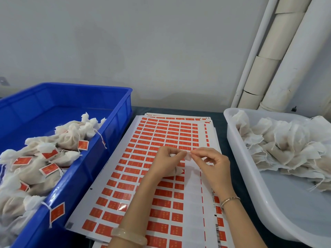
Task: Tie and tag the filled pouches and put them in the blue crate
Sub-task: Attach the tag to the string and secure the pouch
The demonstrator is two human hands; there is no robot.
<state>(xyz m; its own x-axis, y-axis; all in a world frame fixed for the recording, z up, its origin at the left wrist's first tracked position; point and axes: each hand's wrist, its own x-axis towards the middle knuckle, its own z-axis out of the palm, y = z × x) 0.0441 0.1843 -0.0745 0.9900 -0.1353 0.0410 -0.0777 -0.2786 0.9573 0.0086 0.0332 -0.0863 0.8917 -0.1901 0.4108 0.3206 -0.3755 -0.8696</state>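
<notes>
My left hand [163, 161] grips a small white filled pouch [179, 170] above the sticker sheet; most of the pouch is hidden in my palm. My right hand [212, 162] pinches the pouch's white top [189, 156] close to my left fingertips. The blue crate [114, 122] on the left holds several tied pouches with red tags [48, 154]. One tag [57, 213] hangs over the crate's near wall. The white tray [279, 208] on the right holds several untied filled pouches [279, 140].
A stack of sheets of red stickers [161, 133] covers the dark table between crate and tray, with a peeled blank column at its right. Pale pipes [279, 56] run up the wall at the back right.
</notes>
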